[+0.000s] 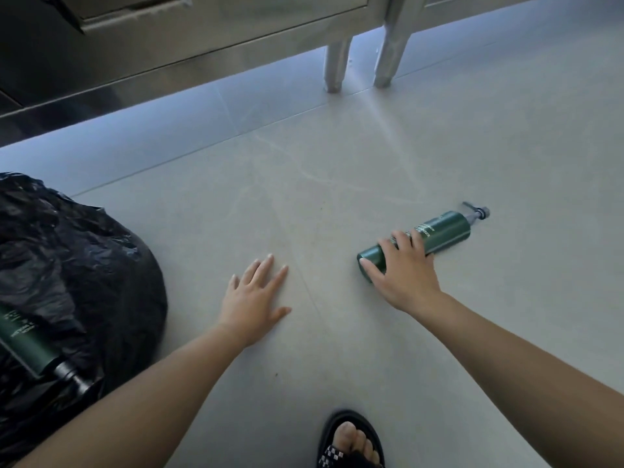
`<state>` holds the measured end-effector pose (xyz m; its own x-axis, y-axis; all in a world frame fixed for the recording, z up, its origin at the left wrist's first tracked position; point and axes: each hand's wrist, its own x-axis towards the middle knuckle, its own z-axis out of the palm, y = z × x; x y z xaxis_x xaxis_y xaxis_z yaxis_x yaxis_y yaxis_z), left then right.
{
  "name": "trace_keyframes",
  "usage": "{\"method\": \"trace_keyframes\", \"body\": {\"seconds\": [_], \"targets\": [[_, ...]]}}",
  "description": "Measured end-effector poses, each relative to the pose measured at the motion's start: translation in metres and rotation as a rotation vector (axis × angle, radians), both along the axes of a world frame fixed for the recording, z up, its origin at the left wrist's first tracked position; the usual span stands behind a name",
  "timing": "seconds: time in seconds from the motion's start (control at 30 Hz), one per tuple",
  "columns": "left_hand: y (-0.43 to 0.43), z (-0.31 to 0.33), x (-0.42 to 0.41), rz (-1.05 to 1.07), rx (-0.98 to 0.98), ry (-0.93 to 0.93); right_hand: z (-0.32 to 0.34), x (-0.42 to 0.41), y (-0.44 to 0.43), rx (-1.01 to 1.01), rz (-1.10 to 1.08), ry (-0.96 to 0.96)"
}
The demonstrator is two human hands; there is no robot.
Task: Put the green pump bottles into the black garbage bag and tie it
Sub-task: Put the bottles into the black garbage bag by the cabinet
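Your sandalled foot [351, 444] sits lowest in view, on the pale tiled floor [337, 163] that fills most of the scene under a steel cabinet [202, 35]. Next in bulk, the black garbage bag [77, 265] slumps at your left, cut off by the picture's edge, so you cannot see its mouth or what it already contains. One green pump bottle [23, 336] lies on its crumpled plastic, seemingly not yet inside. Your left hand [256, 298] is spread flat and empty on the tile. Your right hand [401, 268] curls over the second green bottle [435, 231], which lies on its side well apart from the bag, though the grip looks unfinished. By this showing, bagging is barely underway and tying remains.
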<state>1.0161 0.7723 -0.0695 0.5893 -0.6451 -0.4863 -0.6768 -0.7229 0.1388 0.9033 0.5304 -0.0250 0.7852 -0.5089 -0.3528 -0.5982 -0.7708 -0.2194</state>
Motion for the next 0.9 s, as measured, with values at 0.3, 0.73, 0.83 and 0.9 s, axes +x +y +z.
{"method": "trace_keyframes", "body": {"seconds": [0.3, 0.73, 0.83, 0.9], "targets": [[0.004, -0.009, -0.005, 0.046, -0.063, -0.024, -0.006, -0.026, 0.016, 0.105, 0.165, -0.353], [0.013, 0.003, 0.002, 0.176, -0.07, 0.03, -0.017, -0.007, 0.026, 0.254, -0.169, -0.224], [0.02, 0.015, 0.011, 0.187, -0.091, 0.036, -0.011, 0.006, 0.036, 0.311, -0.171, -0.266], [0.024, 0.031, 0.022, 0.244, -0.168, 0.065, -0.004, 0.021, 0.051, 0.333, -0.142, -0.31]]}}
